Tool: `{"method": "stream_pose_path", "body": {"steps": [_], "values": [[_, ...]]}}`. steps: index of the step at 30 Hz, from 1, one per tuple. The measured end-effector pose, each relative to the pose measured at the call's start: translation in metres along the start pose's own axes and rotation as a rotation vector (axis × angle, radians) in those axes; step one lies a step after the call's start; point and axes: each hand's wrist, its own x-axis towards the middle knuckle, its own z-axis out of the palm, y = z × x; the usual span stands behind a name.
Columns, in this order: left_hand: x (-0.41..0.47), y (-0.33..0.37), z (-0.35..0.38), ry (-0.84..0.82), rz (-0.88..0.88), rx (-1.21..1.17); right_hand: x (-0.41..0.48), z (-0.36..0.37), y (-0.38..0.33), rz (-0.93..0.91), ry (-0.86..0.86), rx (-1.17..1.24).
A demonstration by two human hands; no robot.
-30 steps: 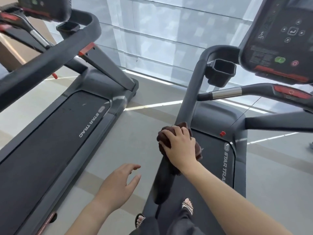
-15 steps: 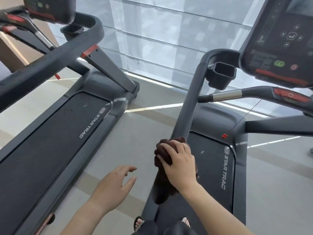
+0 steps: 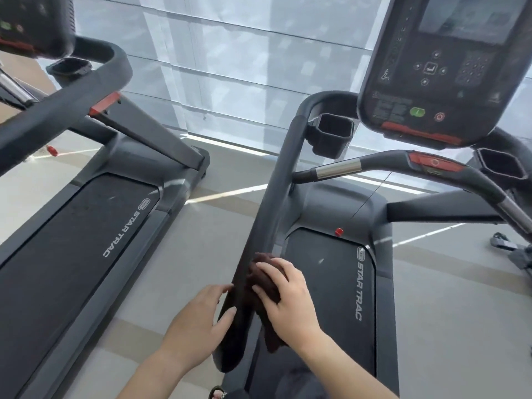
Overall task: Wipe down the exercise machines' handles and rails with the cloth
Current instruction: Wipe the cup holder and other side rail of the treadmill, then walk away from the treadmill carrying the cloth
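Note:
A dark brown cloth point(image 3: 263, 279) is bunched against the black left side rail point(image 3: 273, 194) of the treadmill I stand on. My right hand point(image 3: 283, 300) is closed over the cloth and presses it onto the rail's right side, near its lower end. My left hand point(image 3: 198, 315) touches the rail's left side just below, fingers spread, thumb against the rail, holding nothing. The rail's rounded end point(image 3: 230, 352) sits between my forearms.
The console point(image 3: 443, 67) and a cup holder point(image 3: 331, 136) hang above right, with a chrome-banded inner handle point(image 3: 339, 168) below. A second treadmill point(image 3: 86, 226) with its own rail point(image 3: 57, 116) stands to the left. Grey floor lies between them; windows are ahead.
My right hand has slid the cloth down the rail toward me. My left hand has moved right from the open air onto the rail's left side.

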Motion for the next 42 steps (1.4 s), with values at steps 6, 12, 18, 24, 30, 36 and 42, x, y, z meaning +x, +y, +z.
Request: {"method": "stream_pose_path", "body": {"steps": [6,12,18,24,30,36,42], "values": [[0.024,0.04,0.005,0.117,-0.022,0.024,0.023,-0.052,0.05,0.047,0.02,0.007],[0.067,0.106,0.034,0.078,0.051,0.027,0.026,-0.106,0.105,0.087,0.006,-0.01],[0.112,0.165,0.089,-0.077,0.163,0.054,0.007,-0.155,0.162,0.238,0.053,-0.035],[0.148,0.227,0.137,-0.339,0.41,0.172,-0.033,-0.203,0.199,0.473,0.272,-0.054],[0.179,0.306,0.174,-0.547,0.739,0.189,-0.084,-0.235,0.198,0.729,0.565,-0.09],[0.16,0.383,0.222,-0.857,1.177,0.218,-0.149,-0.249,0.157,1.054,0.973,-0.173],[0.079,0.419,0.279,-1.148,1.555,0.273,-0.229,-0.217,0.096,1.323,1.355,-0.234]]}}
